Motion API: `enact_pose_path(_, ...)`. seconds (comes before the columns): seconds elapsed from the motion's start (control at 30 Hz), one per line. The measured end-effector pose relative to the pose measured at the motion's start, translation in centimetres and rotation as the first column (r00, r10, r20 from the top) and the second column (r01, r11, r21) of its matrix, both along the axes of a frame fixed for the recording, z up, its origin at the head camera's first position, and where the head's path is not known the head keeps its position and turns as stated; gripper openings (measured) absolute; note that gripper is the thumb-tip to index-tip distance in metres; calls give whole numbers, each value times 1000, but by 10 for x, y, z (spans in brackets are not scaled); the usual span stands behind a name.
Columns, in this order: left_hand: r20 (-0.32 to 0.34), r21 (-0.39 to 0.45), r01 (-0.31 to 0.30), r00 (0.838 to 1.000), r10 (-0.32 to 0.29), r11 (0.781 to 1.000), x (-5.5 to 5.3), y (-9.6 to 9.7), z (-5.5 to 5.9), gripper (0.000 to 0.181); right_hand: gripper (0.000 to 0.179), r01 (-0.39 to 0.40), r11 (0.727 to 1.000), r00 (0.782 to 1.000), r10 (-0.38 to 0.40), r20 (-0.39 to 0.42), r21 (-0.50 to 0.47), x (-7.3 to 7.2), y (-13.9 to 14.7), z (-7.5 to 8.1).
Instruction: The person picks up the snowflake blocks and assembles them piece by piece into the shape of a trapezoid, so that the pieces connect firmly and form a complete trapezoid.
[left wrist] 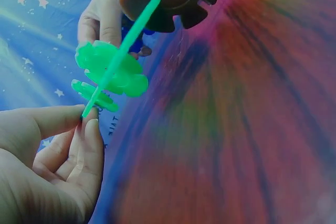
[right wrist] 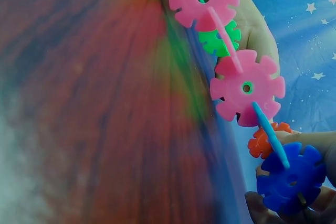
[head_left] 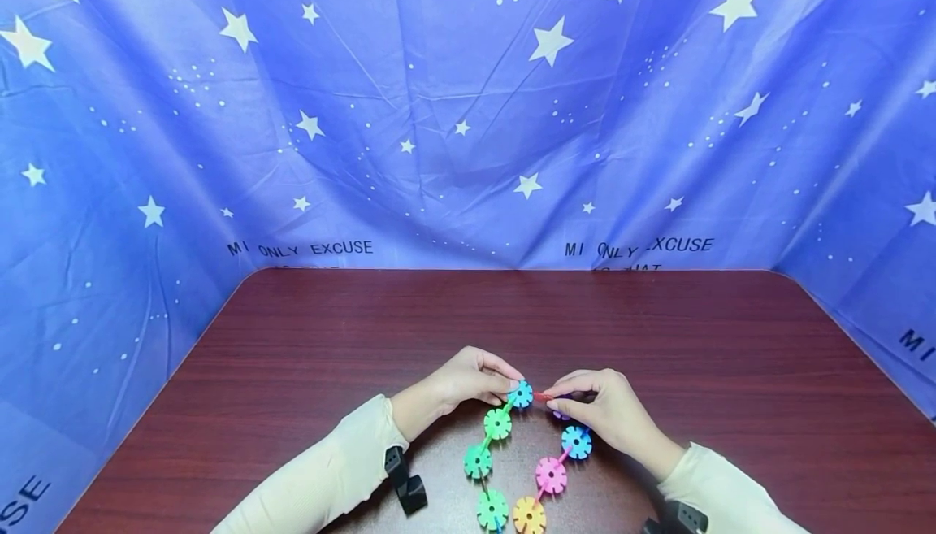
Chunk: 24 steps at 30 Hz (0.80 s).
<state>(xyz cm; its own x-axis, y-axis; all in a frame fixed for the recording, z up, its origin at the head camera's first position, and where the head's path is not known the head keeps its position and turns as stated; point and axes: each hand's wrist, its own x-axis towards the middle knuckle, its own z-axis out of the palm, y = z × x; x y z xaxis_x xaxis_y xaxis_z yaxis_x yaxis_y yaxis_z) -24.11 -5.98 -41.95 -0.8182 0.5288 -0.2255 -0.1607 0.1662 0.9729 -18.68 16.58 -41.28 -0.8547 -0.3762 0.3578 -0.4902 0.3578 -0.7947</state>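
Notched plastic snowflake discs, joined edge to edge, form a chain that hangs between my hands. In the head view my left hand (head_left: 468,377) pinches a light blue disc (head_left: 515,399) between thumb and fingers. Below it run green discs (head_left: 493,429). My right hand (head_left: 617,412) pinches a red disc (head_left: 543,397), seen nearly edge-on beside the light blue one; whether these two are joined I cannot tell. A purple disc (head_left: 561,415) is mostly hidden under the right hand. Further down that side come a blue disc (head_left: 570,437), a pink disc (head_left: 544,470) and an orange disc (head_left: 522,510).
A dark red-brown wooden table (head_left: 329,314) lies beneath the hands. Behind it and at its sides hangs a blue cloth (head_left: 453,54) with white stars. Black wrist straps (head_left: 409,492) sit on the cream sleeves (head_left: 314,469). The chain's lower end leaves the frame at the bottom.
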Motion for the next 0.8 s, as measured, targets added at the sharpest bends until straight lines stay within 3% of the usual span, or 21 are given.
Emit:
enact_pose_path(0.37, -8, 22, -20, 1000, 20, 1000, 2, 1, 3, 20, 9, 25, 1000, 999, -25, 23, 0, 1, 2, -1)
enact_pose_path(0.57, -5, -1, 14, 1000, -14, 1000, 2, 1, 3, 19, 7, 52, 999, 998, -52, 33, 1, 2, 2, -2)
enact_pose_path(0.8, -34, -23, 26, 999, -26, 999, 2, 2, 3, 18, 8, 17, 1000, 999, -17, 27, -1, 1, 2, 0)
